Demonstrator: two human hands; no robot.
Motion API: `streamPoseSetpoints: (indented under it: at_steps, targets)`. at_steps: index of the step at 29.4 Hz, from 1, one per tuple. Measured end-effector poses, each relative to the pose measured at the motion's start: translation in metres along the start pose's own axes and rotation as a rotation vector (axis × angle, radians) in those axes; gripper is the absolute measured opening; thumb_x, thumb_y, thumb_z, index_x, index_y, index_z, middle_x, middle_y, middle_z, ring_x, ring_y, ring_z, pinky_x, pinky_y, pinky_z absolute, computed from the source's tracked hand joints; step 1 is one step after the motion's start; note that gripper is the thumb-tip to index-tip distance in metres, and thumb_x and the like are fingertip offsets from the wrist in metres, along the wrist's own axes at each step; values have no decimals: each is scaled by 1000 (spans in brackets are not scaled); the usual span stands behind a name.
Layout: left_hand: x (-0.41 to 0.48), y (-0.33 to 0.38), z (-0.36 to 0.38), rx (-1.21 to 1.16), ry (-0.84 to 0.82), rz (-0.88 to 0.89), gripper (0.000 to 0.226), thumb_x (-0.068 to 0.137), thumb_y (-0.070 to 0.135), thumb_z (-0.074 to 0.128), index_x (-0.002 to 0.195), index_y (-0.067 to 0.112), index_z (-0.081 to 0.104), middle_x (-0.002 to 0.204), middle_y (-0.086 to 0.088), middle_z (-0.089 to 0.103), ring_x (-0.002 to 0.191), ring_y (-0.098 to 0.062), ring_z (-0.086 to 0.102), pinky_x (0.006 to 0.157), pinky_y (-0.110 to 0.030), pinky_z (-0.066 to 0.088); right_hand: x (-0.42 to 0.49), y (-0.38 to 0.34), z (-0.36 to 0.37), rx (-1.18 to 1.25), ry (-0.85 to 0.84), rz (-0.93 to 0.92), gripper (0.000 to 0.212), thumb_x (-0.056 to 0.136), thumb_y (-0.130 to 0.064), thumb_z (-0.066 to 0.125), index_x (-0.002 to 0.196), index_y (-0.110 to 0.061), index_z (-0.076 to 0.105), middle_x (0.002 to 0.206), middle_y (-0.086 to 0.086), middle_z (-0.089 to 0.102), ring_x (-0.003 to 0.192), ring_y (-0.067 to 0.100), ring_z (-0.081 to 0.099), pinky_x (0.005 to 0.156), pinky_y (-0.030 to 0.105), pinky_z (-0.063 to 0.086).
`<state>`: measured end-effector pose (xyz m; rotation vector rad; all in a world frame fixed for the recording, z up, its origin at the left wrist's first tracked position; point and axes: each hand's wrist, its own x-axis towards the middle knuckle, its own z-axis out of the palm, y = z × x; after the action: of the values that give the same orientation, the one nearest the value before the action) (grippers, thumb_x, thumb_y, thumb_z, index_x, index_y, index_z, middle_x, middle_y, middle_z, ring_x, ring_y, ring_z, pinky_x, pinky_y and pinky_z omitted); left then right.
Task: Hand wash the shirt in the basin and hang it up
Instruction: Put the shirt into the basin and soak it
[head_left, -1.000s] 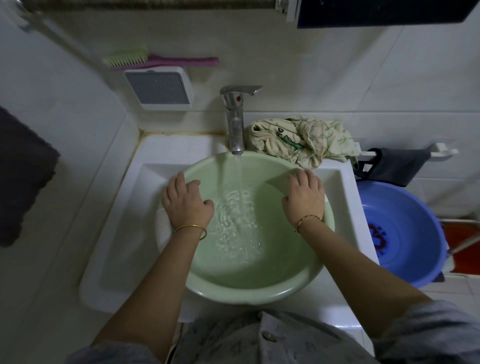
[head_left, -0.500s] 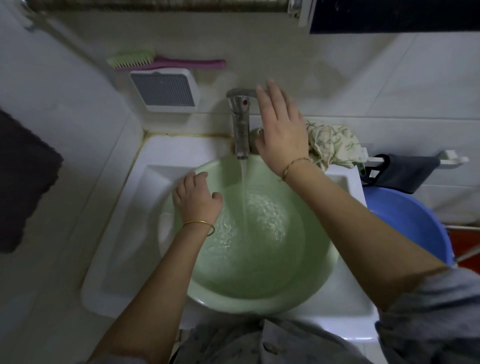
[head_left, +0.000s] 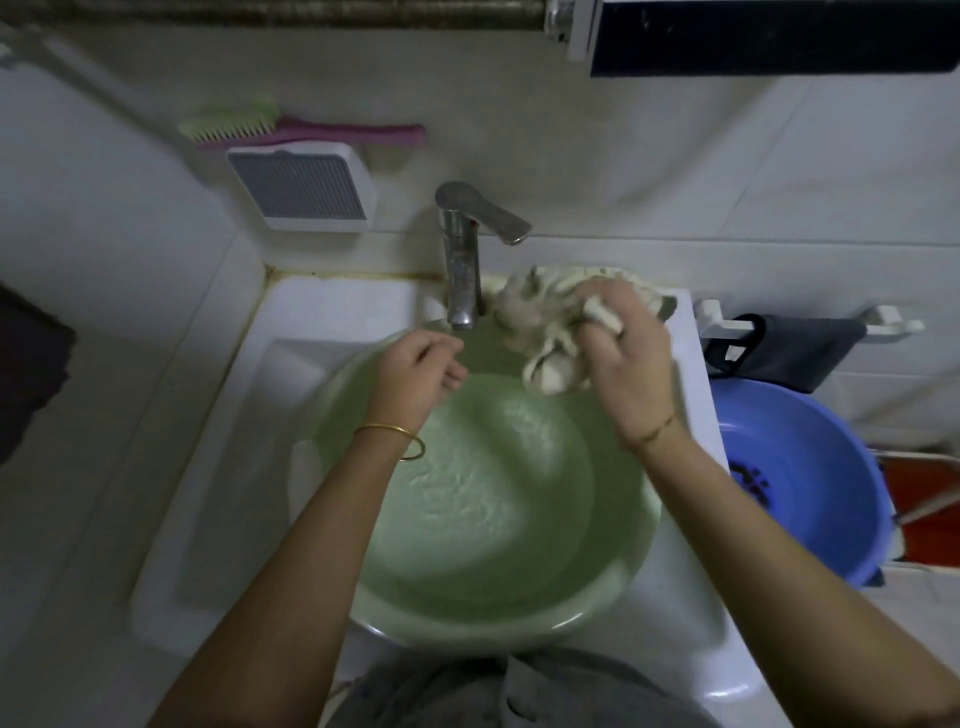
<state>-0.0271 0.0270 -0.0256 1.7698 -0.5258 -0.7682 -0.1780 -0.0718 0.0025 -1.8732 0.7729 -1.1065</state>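
shirt (head_left: 540, 332): cream with a green print, bunched up at the back right of the sink (head_left: 218, 467), just right of the tap (head_left: 462, 270). Its lower folds hang over the back rim of the green basin (head_left: 519, 634), above the water. Can't tell if the top part is on the sink ledge or lifted clear; motion blur there.

right hand (head_left: 628, 364): fingers curled into the shirt, gripping a wad of it from above.
left hand (head_left: 415, 369): holds nothing, fingers loosely curled, over the basin's back left edge just below the spout. Hands apart, spout between them.

Containers:
- green basin sits in the sink and holds clear water (head_left: 483, 478) with a rippled surface, filled well up the wall. Nothing else in it.
- blue basin (head_left: 831, 467) to the right of the sink and lower down. Dark print on its floor, otherwise can't see contents.

Around: brush (head_left: 291, 130) with a pink handle and a white grille box (head_left: 301, 192) on the wall back left. Dark cloth (head_left: 795, 348) on a white wall rack to the right.

Delta vs 0.5 s ago:
- stream from the spout has stopped.
- right hand was flat at the tap handle, now down on the shirt and clamped on it.
- left hand was resting on the basin's left rim, now off it and nearer the spout.
- shirt was lying loose on the ledge, now gathered toward the basin.
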Motion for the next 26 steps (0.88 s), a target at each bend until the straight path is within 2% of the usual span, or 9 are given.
streamPoseSetpoints:
  at_steps: [2,4,6,8,10,15,19,23,26]
  targets:
    - [1,4,-1,-162,-204,-279,30,95,42,46,88,16,59,67,-5,64,52,-11,59,52,-22,46,-29,-11,11,154,-257,44,25,74,-4,48,92,-11,63,87,-15,58,82,-14,54,79,6,39]
    - [3,-4,-2,-73,-329,-382,56,77,69,54,100,18,60,85,-8,63,72,-19,59,65,-28,47,-52,-4,26,225,-502,250,22,79,-6,51,96,-11,64,91,-9,61,83,-13,56,82,8,42]
    - [-1,-21,-3,324,-356,-240,60,69,52,73,116,20,56,100,-8,61,88,-21,58,80,-31,46,-67,4,35,186,-735,444,22,85,-1,55,104,-6,64,98,1,63,87,1,59,82,20,47]
    - [-2,-40,-8,619,-251,-90,51,78,14,66,127,17,51,109,-9,62,95,-25,59,84,-27,45,-70,7,35,156,-1032,621,36,89,-5,57,125,-12,55,107,8,62,93,16,61,72,29,55]
    - [-2,-46,-18,788,-174,1,49,80,3,56,127,15,51,118,-14,60,107,-29,58,90,-29,44,-64,10,29,-33,-1158,499,45,91,-13,58,134,-21,48,113,10,62,91,19,62,69,25,55]
    - [2,-49,-27,1155,-136,45,46,83,14,56,128,16,47,126,-17,46,120,-36,42,99,-38,38,-22,43,16,-688,-349,174,39,87,-6,47,123,-19,55,120,10,58,105,30,55,88,41,49]
    - [2,-45,-15,1099,-172,96,46,84,22,58,129,19,48,128,-14,47,120,-34,42,101,-34,33,-1,74,18,-1019,-508,293,59,89,-5,45,141,-27,31,148,8,28,127,36,33,99,46,39]
    - [1,-49,-7,1057,-205,149,45,85,22,58,129,18,52,128,-12,50,120,-32,44,100,-30,31,-2,94,21,-1056,-341,271,38,90,-7,44,125,-17,54,129,10,50,117,33,43,91,42,40]
    - [2,-51,-10,1000,-181,193,42,85,18,58,127,16,55,126,-12,52,118,-31,45,100,-29,32,-4,86,26,-799,-129,160,19,89,-6,48,103,-6,62,111,13,60,103,35,50,78,37,41]
